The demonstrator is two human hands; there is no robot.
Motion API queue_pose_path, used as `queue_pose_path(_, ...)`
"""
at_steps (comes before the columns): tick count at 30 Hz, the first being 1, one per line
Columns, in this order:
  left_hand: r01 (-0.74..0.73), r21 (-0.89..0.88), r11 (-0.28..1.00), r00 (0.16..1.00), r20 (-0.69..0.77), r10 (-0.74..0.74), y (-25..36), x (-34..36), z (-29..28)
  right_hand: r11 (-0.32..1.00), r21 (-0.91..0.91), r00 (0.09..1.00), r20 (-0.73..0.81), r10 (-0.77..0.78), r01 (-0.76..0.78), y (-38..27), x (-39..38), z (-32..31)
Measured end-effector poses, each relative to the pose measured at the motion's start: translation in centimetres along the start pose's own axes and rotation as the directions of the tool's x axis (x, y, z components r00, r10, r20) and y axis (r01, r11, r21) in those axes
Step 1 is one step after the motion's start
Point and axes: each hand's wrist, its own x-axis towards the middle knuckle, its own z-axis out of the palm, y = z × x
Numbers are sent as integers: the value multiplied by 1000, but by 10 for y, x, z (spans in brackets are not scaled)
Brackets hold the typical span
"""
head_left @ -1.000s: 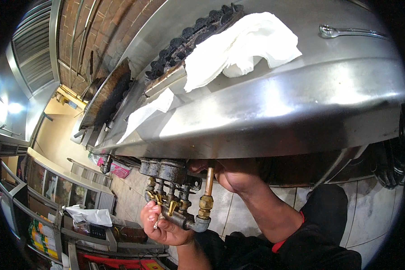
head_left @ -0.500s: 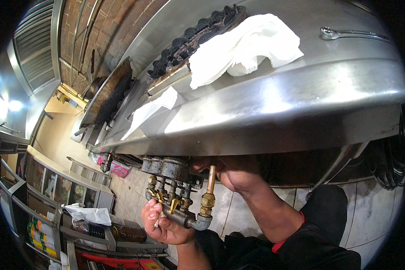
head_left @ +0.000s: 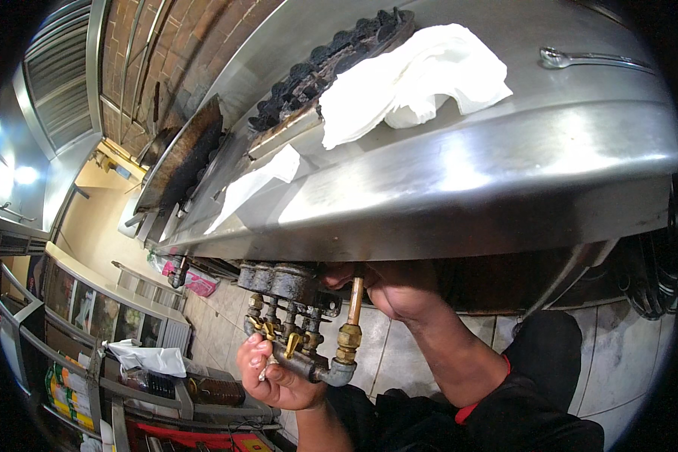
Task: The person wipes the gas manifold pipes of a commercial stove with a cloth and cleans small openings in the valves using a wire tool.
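Observation:
Under the steel counter's front edge hangs a gas valve manifold (head_left: pixel 301 364), a grey pipe with several small valves and brass levers (head_left: pixel 293 346). My left hand (head_left: pixel 282 380) is closed at the manifold's near left side, thumb and fingers pinched around a small pale metal part there. A copper pipe (head_left: pixel 355 303) rises from the manifold's right end through brass fittings (head_left: pixel 347 343) and a grey elbow. Behind that pipe, my right hand (head_left: pixel 403 290) reaches up under the counter; its fingers are mostly hidden. Dark, sooty round burner parts (head_left: pixel 290 281) sit above the valves.
On the steel counter (head_left: pixel 550 143) lie crumpled white paper towels (head_left: pixel 422 75), a second paper piece (head_left: pixel 256 184) and a chrome wrench (head_left: pixel 595 59). A blackened burner (head_left: pixel 309 90) is set into the top. Shelving (head_left: pixel 143 392) stands at left, above a tiled floor (head_left: pixel 215 320).
Both hands keep nearly the same places at the manifold and under the counter. The view has shifted very slightly.

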Motion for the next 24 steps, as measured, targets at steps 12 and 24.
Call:
queue_pose_path(12,-5,-14,1000,1000,7,5,1,2,1,992,117,992,123,25,-40,2,2,-25)
queue_pose_path(24,5,-7,1000,1000,2,-5,0,1,0,996,82,998,-56,-22,27,6,1,-16)
